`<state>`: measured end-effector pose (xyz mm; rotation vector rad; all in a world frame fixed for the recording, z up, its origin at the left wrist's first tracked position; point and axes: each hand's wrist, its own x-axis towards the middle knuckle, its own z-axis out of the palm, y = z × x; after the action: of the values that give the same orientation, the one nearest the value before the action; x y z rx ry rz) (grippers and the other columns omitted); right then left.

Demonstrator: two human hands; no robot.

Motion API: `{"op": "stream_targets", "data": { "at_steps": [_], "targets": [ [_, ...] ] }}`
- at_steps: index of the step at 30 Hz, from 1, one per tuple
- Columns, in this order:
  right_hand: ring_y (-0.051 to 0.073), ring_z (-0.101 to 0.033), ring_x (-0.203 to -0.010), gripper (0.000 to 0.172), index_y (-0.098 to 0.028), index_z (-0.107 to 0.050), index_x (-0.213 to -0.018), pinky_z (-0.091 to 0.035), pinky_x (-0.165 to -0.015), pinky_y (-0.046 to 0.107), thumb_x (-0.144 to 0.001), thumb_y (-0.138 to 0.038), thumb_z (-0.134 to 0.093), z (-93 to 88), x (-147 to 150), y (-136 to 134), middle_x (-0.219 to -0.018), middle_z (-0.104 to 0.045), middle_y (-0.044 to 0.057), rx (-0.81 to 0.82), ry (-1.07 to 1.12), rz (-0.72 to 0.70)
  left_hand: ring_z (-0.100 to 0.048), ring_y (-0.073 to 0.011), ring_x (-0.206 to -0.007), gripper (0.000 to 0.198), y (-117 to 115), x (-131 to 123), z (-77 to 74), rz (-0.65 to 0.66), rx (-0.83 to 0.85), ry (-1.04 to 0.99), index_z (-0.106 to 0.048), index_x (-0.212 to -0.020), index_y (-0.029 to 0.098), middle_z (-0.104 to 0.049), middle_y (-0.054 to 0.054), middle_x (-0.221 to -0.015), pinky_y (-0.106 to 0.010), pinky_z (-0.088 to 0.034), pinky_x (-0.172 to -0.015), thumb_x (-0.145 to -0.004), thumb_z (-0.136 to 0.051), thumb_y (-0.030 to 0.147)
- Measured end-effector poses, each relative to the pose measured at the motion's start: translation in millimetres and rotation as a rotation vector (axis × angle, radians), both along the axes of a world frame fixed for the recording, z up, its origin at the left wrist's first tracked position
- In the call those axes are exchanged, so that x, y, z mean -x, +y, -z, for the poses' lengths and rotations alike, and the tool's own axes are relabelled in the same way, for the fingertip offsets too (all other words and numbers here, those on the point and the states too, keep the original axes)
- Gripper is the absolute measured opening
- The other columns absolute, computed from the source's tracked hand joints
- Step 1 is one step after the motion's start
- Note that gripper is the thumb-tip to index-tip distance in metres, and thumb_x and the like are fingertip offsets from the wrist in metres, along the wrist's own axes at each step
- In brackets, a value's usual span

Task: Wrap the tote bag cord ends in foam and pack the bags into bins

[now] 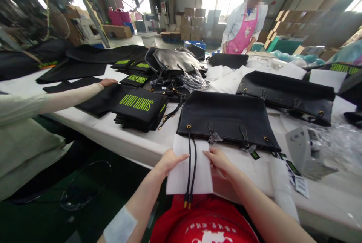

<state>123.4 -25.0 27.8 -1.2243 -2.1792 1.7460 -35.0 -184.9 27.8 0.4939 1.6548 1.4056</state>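
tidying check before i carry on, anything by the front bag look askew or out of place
The white sheet held by the left hand and right hand overhangs the table edge, and braided cords from the black tote bag run across it, ends dangling past the edge. Hang tags lie scattered by the bag's right corner.

At the near edge of the bench (127, 139), the left hand (169, 160) pinches a white sheet (177, 179); the right hand (219, 160) touches its right side. A black bag (226, 116) lies just beyond, its cords (190, 167) trailing over the sheet.
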Motion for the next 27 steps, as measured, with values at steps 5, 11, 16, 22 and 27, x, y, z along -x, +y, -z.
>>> {"op": "stream_targets", "data": {
  "at_steps": [5, 11, 16, 22, 27],
  "targets": [
    [0.009, -0.045, -0.033, 0.032, -0.02, -0.045, -0.075, -0.034, -0.031, 0.017, -0.082, -0.048, -0.057, -4.6, 19.3, -21.5, -0.045, -0.048, -0.009, -0.032, 0.117, -0.042, -0.066, -0.0319, -0.095, 0.037, 15.3, -5.0, -6.2, 0.069, 0.088, 0.368, -0.074, -0.093, 0.015, -0.073, -0.013, -0.094, -0.034, -0.049, -0.084, -0.061, -0.082, 0.032],
    [0.008, -0.048, -0.032, 0.029, -0.019, -0.044, -0.075, -0.035, -0.032, 0.015, -0.09, -0.042, -0.053, -12.5, 56.9, -33.0, -0.045, -0.049, -0.008, -0.028, 0.073, -0.072, -0.064, -0.0299, -0.086, 0.015, 26.6, -14.8, -2.0, 0.021, 0.157, 0.361, -0.07, -0.073, 0.015, -0.069, -0.01, -0.073, -0.031, -0.048, -0.077, -0.063, -0.077, 0.023],
    [0.007, -0.048, -0.031, 0.022, -0.018, -0.049, -0.075, -0.033, -0.032, 0.015, -0.094, -0.029, -0.049, -10.4, 66.3, -35.4, -0.045, -0.05, -0.007, -0.09, -0.024, -0.15, -0.066, -0.0242, -0.074, 0.026, 18.7, -8.2, 6.5, 0.006, 0.072, 0.064, -0.069, -0.089, 0.01, -0.071, -0.009, -0.074, -0.027, -0.051, -0.064, -0.068, -0.072, 0.025],
    [0.008, -0.047, -0.03, 0.022, -0.017, -0.051, -0.074, -0.034, -0.032, 0.017, -0.093, -0.025, -0.045, -4.6, 66.5, -29.6, -0.045, -0.049, -0.006, -0.139, -0.058, -0.232, -0.067, -0.0233, -0.07, 0.035, 17.9, -13.2, 12.4, -0.036, -0.046, -0.119, -0.065, -0.1, 0.007, -0.07, -0.01, -0.075, -0.031, -0.054, -0.066, -0.069, -0.066, 0.024],
    [0.015, -0.065, -0.066, 0.016, -0.016, -0.059, -0.098, -0.055, -0.066, 0.028, -0.085, -0.017, -0.05, -15.1, 55.0, -19.9, -0.075, -0.066, 0.003, -0.401, 0.03, -0.364, -0.067, -0.0248, -0.07, 0.04, 13.3, 3.0, 2.6, 0.039, -0.068, -0.104, -0.068, -0.1, 0.009, -0.072, -0.01, -0.08, -0.032, -0.053, -0.066, -0.06, -0.069, 0.013]
  ]
}}
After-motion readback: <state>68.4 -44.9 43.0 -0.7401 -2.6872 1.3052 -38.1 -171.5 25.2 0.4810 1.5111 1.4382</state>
